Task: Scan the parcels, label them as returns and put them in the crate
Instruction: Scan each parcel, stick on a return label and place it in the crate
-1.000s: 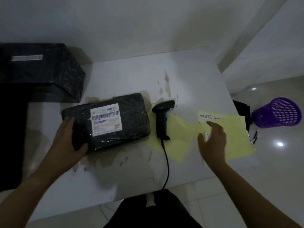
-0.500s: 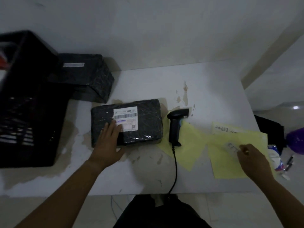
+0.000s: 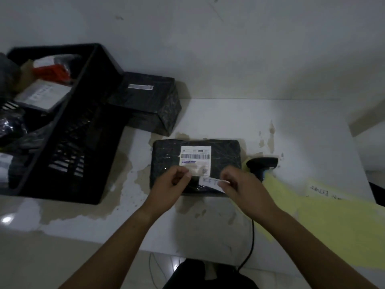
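Two hands hold a small handwritten label over a black parcel (image 3: 166,159) lying mid-surface.
From the left: a black crate (image 3: 83,126) holding parcels, with a second wrapped parcel (image 3: 150,105) beside it. The left hand (image 3: 173,184) has its grip pressed together above the parcel's near edge; on what, I cannot tell. The right hand (image 3: 243,186) has its grip pinching the right end of the return label (image 3: 210,182), marked "RET". A corded scanner (image 3: 262,163) and yellow sheets (image 3: 333,222) lie rightmost on the white surface (image 3: 302,132).
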`<state>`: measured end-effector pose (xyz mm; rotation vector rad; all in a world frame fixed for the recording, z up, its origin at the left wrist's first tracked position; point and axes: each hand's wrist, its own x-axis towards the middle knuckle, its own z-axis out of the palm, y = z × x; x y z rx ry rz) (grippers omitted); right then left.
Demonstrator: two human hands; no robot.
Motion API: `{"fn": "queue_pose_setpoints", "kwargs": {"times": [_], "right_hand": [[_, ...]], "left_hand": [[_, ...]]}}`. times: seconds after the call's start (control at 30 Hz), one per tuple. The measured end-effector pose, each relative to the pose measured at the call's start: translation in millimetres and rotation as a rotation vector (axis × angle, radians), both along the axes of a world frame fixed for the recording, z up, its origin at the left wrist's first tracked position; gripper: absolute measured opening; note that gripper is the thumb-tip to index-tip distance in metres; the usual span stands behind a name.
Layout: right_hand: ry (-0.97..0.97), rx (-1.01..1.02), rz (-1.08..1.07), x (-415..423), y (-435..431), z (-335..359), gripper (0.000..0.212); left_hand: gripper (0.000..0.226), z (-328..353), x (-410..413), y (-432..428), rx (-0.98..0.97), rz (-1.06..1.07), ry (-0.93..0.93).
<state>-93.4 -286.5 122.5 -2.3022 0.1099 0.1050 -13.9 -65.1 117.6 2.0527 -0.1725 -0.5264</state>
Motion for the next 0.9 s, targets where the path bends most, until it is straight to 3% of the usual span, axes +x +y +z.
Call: {"fn": "queue_pose_setpoints", "kwargs": {"times": [0.1,0.33,0.57,0.77,0.83,0.9], "right_hand": [[0.001,-0.018,0.059,37.8,25.2,-6.3,0.014],[0.052,-0.026,-0.069,67.6,49.4,-28.3,0.009],[0.046,-0.143,-0.165,74.3,58.9,-49.5,0.008],[0.021,-0.177,-0.276,74.6,65.9,-62.0,0.022],[-0.005,-0.225,-0.318,69.7,70.0,-64.2,0.03],[-0.052,-0.374,-0.436,61.2,76.6,-69.4,0.047]], "left_hand": [[0.013,-2.3,11.4,3.9,-0.034,-0.002,0.033],[0.005,-25.6,43.6,24.9,0.067,-0.046,0.01],[0.011,-32.9,56.3,22.6,0.303,-0.262,-0.261],[0.019,-42.0,63.7,21.4,0.39,-0.375,-0.482],[0.03,-48.0,64.2,25.6,0.445,-0.305,-0.487],[0.064,-53.4,62.8,29.0,0.489,-0.174,-0.401]]}}
